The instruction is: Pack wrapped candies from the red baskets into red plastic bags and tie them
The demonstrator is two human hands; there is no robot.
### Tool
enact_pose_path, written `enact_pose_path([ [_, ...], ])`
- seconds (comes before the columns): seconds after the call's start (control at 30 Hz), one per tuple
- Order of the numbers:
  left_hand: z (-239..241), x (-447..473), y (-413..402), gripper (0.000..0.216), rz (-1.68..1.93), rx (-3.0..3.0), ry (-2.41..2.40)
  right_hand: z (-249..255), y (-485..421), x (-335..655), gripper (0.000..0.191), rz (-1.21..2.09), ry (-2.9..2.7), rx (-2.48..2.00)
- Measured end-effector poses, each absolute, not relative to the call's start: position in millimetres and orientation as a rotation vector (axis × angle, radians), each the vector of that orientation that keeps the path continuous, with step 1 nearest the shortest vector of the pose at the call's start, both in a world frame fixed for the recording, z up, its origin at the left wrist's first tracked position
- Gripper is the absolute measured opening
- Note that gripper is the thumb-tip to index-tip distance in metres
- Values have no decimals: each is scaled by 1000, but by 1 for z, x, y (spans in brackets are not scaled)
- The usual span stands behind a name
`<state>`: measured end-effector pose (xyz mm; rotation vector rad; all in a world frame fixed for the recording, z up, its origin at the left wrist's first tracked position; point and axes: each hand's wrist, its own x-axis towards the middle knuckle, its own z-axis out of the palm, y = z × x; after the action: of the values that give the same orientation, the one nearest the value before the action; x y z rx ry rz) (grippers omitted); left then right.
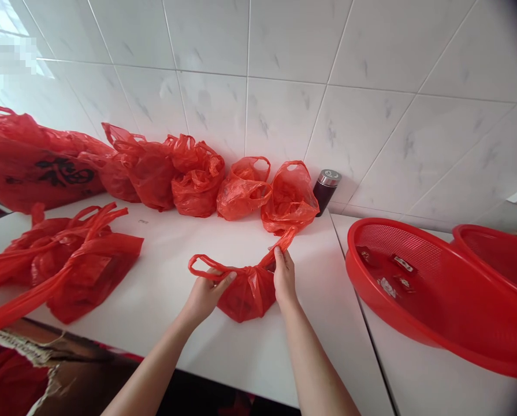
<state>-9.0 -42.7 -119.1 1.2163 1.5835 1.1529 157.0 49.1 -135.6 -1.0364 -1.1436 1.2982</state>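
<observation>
A: Entry one: where is it lying?

B: One small red plastic carrier bag, gathered at the neck, is sitting between the two hands, over the white table (whether its base is fully resting there, I am not able to tell).

A: Condition of the hands?

B: Left hand: pinching the bag's left side beside a looped handle, thumb uppermost. Right hand: gripping the right handle, which is slanting up toward the wall.

A: Long axis?

B: Running crosswise, left hand to right; neither is standing nearer, as both are touching it.

A: Surroundings?

B: Behind: filled red carrier bags are standing in a row along the tiled wall; one dark, silver-lidded flask is closing the row. Right: one red plastic basket is carrying small wrapped packets. Left: further red bags are trailing long handles; beyond, a large red bag is showing a black character.
</observation>
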Motion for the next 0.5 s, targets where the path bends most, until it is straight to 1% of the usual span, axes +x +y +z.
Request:
enact_pose_path([
  [0.13,-117,-11,-43,44,1227,1153,1627,-131,45,162,38,1357,-1463,-1024],
  [0.23,-119,-10,-45,45,1292,1099,1677,-127,40,164,29,1402,-1678,-932],
  [0.33,-119,-7,-49,45,1373,1065,1732,-119,35,163,28,1302,-1699,-838],
  [0.5,-119,-1,-49,43,1464,1074,1737,-114,29,160,29,1143,-1618,-828],
])
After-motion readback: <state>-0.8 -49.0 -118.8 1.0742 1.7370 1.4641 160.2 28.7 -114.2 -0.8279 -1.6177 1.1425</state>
